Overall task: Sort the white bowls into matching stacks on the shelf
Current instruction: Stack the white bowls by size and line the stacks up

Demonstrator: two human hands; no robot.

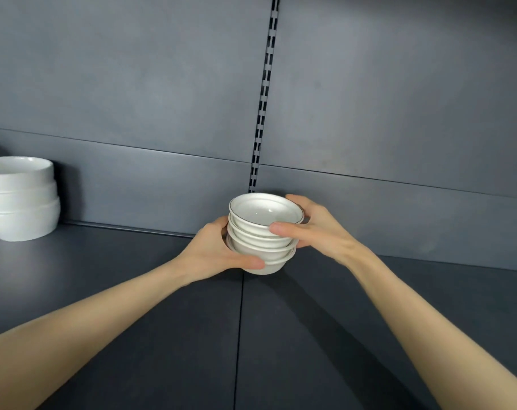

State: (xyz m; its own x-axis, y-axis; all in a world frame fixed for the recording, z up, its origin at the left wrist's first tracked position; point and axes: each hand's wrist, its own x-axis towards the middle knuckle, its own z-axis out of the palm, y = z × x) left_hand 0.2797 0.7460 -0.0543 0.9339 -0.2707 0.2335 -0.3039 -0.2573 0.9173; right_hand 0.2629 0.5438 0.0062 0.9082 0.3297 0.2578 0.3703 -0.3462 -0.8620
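Centrally, left hand [218, 250] and right hand [313, 229] are both gripping a stack of small bowls [263, 232], fingers curled around it; larger bowls [20, 199] are sitting at frame's left.

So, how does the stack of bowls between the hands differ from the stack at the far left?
The held stack has smaller bowls; the left stack looks larger. The held stack's top bowl shows a thin dark rim line; the left stack is plain. The left hand and right hand grip the held stack; the left stack stands untouched on the shelf. Both are white, nested upright.
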